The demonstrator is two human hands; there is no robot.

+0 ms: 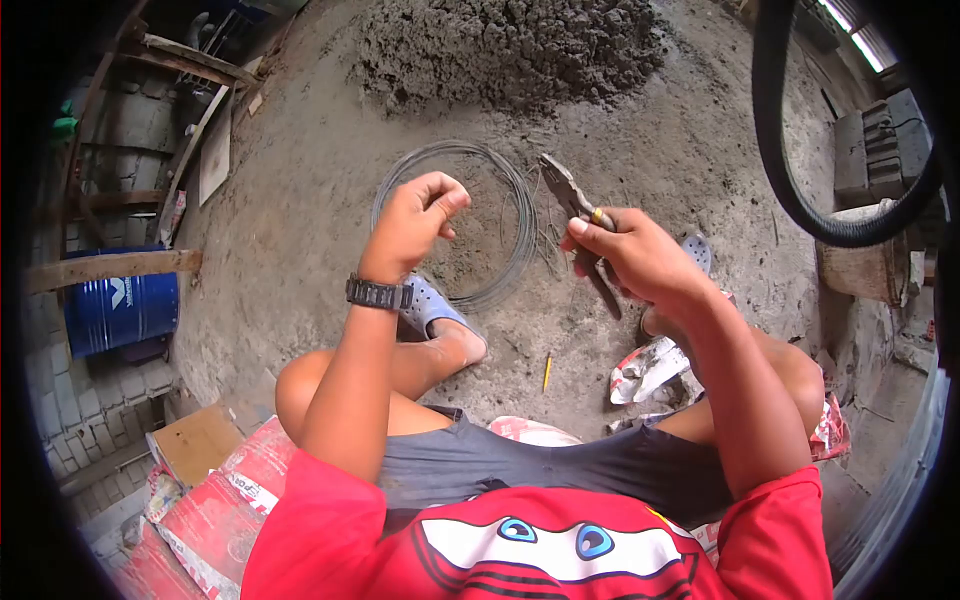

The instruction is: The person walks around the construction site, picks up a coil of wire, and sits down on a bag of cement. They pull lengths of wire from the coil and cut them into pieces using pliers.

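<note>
On your left, the blue drum (150,318) carries a white V emblem (120,292) with small lettering (129,296) that appears to read "Valvoline". Beside you, print (247,487) on the red-and-white sack (215,525) is only partly legible, perhaps "POR".

Free gap between left hand (415,222) and pliers (568,187) in right hand (640,252), over the wire coil (526,215); wide open floor (285,185) left of the coil too. Ahead, grey mound (510,50) blocks low passes; nearer, left clog (424,306) crowds the coil's near edge. Between the legs there's room past a yellow stick (547,372), with crumpled bag (650,370) obstructing the right side.
</note>
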